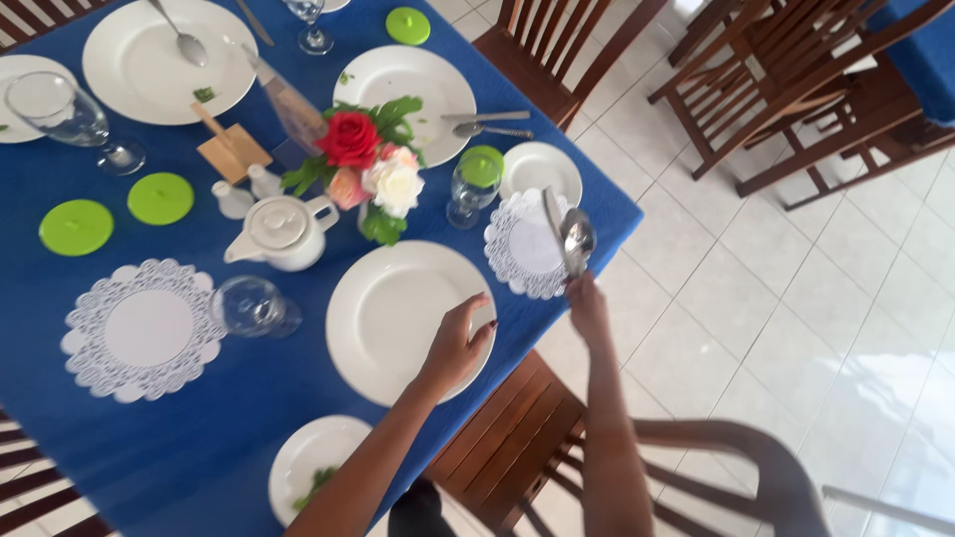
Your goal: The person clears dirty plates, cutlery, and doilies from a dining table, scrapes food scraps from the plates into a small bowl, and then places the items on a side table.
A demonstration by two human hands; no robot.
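Nearest the camera, the left hand (456, 348) is resting on the lower right rim of a large round white plate (393, 313), its fingers (477, 306) curling loosely over the smooth glazed edge. The plate is lying flat on the blue cloth of the counter (199, 438), close to the counter's near edge, where a slatted brown wooden chair (507, 438) is tucked underneath.

Just to the right, the right hand (587, 303) is gripping the handles of a shiny metal spoon (578, 237) and a knife (553, 219), its fingers closing tightly around them. The cutlery is hovering upright over a lacy white paper doily (522, 261) near the counter's right edge.

Left of the plate, an upturned clear glass (251, 305) is standing beside a second doily (142, 330). A small plate with green scraps (316, 475) is sitting at the near edge.

Farther in, a white ceramic teapot (281, 231) is sitting next to a bouquet of roses (368, 164), with two flat lime-green round lids (117, 213) to the left. Beyond those, used white plates are lying with cutlery on them.

To the right, pale tiled floor (796, 298) is offering open room between the chairs.
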